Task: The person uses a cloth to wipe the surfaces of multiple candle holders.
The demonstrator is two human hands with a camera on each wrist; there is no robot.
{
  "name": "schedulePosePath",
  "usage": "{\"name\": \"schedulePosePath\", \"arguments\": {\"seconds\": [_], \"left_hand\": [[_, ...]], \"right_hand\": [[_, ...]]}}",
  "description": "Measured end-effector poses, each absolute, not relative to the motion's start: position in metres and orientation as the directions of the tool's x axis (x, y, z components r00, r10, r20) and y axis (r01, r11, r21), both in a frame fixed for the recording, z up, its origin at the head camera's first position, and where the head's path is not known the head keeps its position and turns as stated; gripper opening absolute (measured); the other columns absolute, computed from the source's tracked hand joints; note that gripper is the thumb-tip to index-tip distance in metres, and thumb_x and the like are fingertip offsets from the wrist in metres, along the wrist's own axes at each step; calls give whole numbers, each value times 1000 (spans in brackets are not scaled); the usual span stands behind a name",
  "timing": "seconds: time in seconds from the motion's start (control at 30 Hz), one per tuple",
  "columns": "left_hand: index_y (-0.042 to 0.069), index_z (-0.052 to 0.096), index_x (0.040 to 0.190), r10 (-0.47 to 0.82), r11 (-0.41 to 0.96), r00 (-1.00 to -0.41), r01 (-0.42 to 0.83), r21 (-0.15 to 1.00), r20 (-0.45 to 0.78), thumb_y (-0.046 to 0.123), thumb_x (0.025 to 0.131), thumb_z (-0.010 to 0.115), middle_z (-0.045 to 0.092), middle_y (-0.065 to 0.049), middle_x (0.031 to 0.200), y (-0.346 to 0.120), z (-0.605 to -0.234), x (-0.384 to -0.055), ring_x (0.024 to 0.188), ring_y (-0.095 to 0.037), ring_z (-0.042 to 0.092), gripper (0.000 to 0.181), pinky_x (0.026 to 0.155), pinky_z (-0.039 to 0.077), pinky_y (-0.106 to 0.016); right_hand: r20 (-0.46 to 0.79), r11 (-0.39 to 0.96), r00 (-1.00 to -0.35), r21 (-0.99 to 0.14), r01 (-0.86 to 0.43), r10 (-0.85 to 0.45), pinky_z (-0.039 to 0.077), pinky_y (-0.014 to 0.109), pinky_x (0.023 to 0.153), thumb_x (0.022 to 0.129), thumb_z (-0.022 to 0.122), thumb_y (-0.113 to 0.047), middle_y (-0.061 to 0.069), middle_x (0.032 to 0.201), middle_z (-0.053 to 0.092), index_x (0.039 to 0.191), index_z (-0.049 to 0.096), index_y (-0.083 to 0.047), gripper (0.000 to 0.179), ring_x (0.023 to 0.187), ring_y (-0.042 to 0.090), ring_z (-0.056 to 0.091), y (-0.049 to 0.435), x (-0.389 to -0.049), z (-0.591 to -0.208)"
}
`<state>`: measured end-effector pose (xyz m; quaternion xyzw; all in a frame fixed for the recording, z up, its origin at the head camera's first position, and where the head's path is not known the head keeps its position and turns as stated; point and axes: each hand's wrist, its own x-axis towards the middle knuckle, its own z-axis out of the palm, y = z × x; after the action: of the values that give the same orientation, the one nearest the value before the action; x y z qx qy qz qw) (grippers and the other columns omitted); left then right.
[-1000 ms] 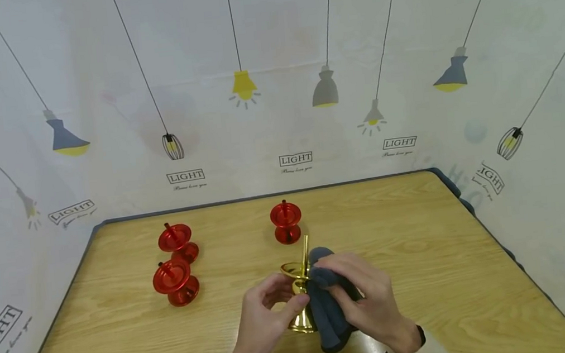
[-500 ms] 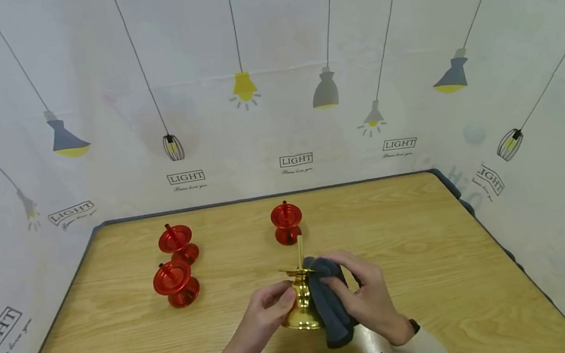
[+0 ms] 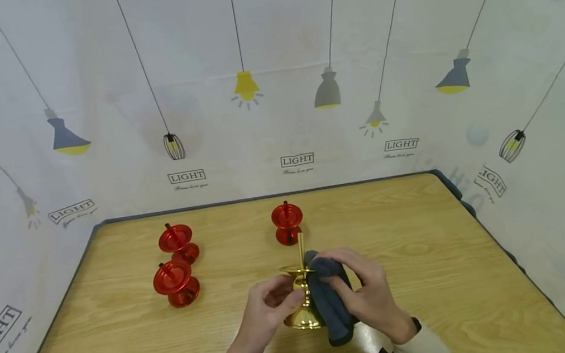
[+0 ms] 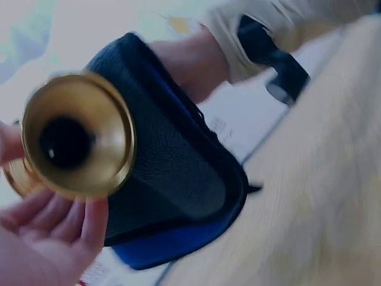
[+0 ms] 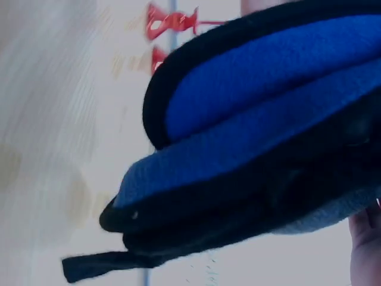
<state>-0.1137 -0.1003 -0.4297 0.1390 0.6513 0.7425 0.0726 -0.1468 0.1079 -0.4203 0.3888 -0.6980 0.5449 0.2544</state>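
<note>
My left hand (image 3: pixel 266 312) grips a shiny gold candle holder (image 3: pixel 303 317) by its narrow waist, thumb in front. The holder stands nearly upright in the head view, its thin stem rising from a shallow dish (image 3: pixel 290 269). In the left wrist view its hollow, flared base (image 4: pixel 113 134) faces the camera. A folded blue-grey cloth (image 3: pixel 339 320) with dark edging is pinched in my right hand (image 3: pixel 370 289). The cloth lies against the holder's right side, up at the dish's rim, and hides part of it. Bright blue folds of the cloth (image 5: pixel 238 155) fill much of the right wrist view.
Two red candle holders of the same shape, a farther one (image 3: pixel 175 240) and a nearer one (image 3: pixel 172 277), stand at the left of the wooden table (image 3: pixel 125 336). A third red holder (image 3: pixel 286 216) stands behind the gold one. A white lamp-print backdrop (image 3: pixel 241 163) encloses the table.
The gold candle holder was tilted with its dish slanting a second ago; it has come more upright. The cloth and right hand have shifted slightly along the dish's rim. The red holders stayed put.
</note>
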Motion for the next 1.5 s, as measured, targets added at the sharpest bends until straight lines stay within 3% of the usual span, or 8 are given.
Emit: {"name": "schedulePosePath", "arguments": {"seconds": [0.2, 0.43, 0.67, 0.87, 1.0, 1.1, 1.37, 1.5], "left_hand": [[14, 66, 102, 509, -414, -848, -90, 906, 148, 21, 107, 53, 61, 13, 85, -102, -435, -115, 76, 0, 55, 16, 69, 47, -17], [-13, 62, 117, 338, -48, -941, -11, 999, 6, 22, 101, 64, 68, -2, 94, -98, -422, -113, 81, -4, 63, 39, 72, 52, -20], [1, 71, 112, 204, 98, -977, 90, 991, 68, 20, 94, 74, 72, -13, 96, -92, -420, -112, 82, -9, 68, 27, 79, 58, -25], [-9, 67, 119, 302, -93, -950, 56, 994, 82, 22, 97, 70, 74, -4, 100, -96, -423, -113, 87, -7, 68, 38, 76, 55, -23], [-15, 57, 131, 475, -345, -874, -76, 936, 104, 22, 104, 59, 73, 2, 110, -100, -427, -112, 97, -8, 69, 46, 83, 57, -24], [-16, 53, 133, 551, -407, -829, -166, 898, 96, 20, 107, 52, 72, 2, 110, -102, -427, -111, 97, -7, 68, 45, 84, 57, -24], [-7, 66, 119, 264, 14, -964, 35, 999, 30, 22, 97, 71, 70, -10, 101, -94, -415, -111, 88, -9, 67, 37, 78, 56, -22], [-3, 70, 112, 201, 74, -978, 66, 995, 50, 20, 93, 75, 71, -15, 97, -91, -416, -112, 83, -9, 68, 30, 78, 58, -23]], "right_hand": [[676, -32, -698, -724, -690, -237, 55, 24, 94, 83, 66, 23, 12, 110, 71, 118, 67, 4, 40, 105, 12, 69, 110, -143, -422], [755, 198, -612, -579, -791, -235, 54, 19, 92, 82, 75, 13, 15, 106, 73, 116, 70, -2, 38, 103, 14, 71, 114, -142, -421], [842, 216, -480, -434, -874, -248, 52, 20, 95, 99, 67, -16, 14, 104, 72, 115, 70, -2, 22, 97, 21, 70, 111, -143, -420], [805, 90, -550, -545, -834, -223, 53, 23, 97, 90, 71, 6, 18, 107, 72, 117, 68, 2, 28, 105, 18, 70, 111, -139, -418], [744, -33, -629, -651, -758, -225, 54, 26, 98, 83, 66, 23, 24, 110, 70, 118, 66, 6, 40, 109, 18, 70, 113, -137, -416], [717, -44, -658, -683, -729, -231, 55, 27, 98, 82, 64, 25, 25, 111, 70, 119, 65, 7, 41, 110, 17, 70, 113, -136, -415], [801, 178, -562, -534, -826, -207, 54, 20, 93, 87, 72, 8, 15, 105, 73, 115, 70, -2, 30, 102, 15, 71, 114, -142, -414], [847, 190, -480, -445, -875, -230, 53, 21, 94, 96, 71, -10, 15, 103, 73, 114, 70, -1, 21, 97, 21, 70, 111, -144, -415]]}}
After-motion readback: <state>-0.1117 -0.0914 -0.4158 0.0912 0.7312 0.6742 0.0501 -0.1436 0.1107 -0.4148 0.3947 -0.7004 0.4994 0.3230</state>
